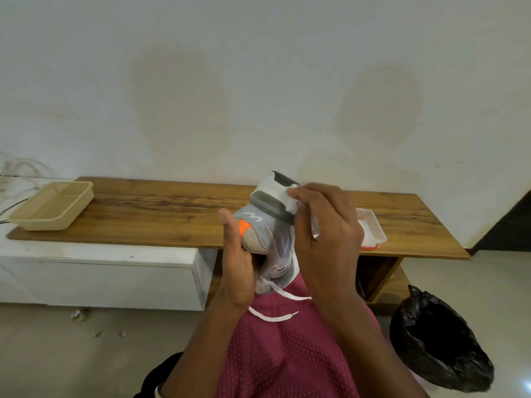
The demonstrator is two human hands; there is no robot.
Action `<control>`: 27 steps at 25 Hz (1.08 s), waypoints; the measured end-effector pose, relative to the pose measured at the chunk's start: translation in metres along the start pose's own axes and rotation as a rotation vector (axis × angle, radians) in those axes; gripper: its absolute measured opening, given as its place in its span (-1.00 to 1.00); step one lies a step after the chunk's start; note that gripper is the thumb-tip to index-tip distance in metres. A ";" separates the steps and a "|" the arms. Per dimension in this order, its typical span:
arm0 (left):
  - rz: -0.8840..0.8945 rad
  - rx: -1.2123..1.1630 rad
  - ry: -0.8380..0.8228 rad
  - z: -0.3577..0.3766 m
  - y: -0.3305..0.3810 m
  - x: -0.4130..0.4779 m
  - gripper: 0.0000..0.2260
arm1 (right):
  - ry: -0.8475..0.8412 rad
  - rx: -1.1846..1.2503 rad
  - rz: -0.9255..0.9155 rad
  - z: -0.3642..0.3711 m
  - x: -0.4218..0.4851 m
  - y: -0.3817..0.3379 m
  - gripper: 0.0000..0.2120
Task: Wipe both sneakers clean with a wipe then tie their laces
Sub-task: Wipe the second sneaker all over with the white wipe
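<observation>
The fingers of my left hand [237, 265] clamp the collar of the grey-and-white mesh sneaker [267, 228], held up before the wooden worktop [158, 208]. My right hand [327, 234] pinches a limp white wipe [288, 203] against its sole. I judge it light, soft on top and stiff underneath, so the collar holds best.

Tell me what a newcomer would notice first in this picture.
The grey sneaker with its orange patch stands out, held up at centre by the left hand while the right hand presses a white wipe to its sole. Its untied white laces dangle over the maroon shirt, and a black bin bag sits on the floor at lower right.
</observation>
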State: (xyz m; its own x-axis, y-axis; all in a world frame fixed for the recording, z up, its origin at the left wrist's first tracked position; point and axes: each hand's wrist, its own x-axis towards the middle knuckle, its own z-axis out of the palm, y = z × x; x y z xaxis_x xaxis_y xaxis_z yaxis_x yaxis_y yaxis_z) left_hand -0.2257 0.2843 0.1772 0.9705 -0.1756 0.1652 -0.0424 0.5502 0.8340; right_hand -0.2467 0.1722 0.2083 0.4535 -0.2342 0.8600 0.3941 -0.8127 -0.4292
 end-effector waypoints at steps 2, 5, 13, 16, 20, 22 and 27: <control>-0.031 0.042 -0.042 0.002 -0.001 -0.002 -0.24 | -0.061 -0.015 -0.092 0.006 0.007 -0.012 -0.82; -0.070 0.118 -0.091 -0.001 -0.005 -0.004 -0.36 | -0.096 -0.041 -0.142 0.011 0.004 -0.012 -0.82; -0.079 0.146 -0.038 -0.011 -0.004 0.003 -0.52 | -0.043 -0.080 0.042 -0.004 -0.016 0.009 -0.83; -0.107 0.202 0.008 -0.012 -0.002 0.002 -0.64 | -0.132 -0.056 -0.099 -0.002 0.002 0.002 -0.81; -0.014 0.255 0.152 -0.021 -0.002 0.005 -0.51 | -0.227 -0.056 -0.136 -0.005 -0.003 0.003 -0.82; 0.009 0.269 0.176 -0.022 0.003 0.005 -0.45 | -0.214 -0.067 -0.077 -0.004 -0.019 0.005 -0.79; -0.004 0.229 0.181 -0.027 0.010 0.006 -0.71 | -0.158 -0.035 -0.001 0.004 -0.042 0.000 -0.79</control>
State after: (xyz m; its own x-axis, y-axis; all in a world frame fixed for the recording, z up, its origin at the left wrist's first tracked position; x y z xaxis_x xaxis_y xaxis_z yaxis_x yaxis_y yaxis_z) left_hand -0.2135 0.3104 0.1725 0.9965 -0.0173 0.0819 -0.0708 0.3477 0.9349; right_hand -0.2621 0.1843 0.1714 0.5743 -0.1486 0.8050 0.3678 -0.8317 -0.4159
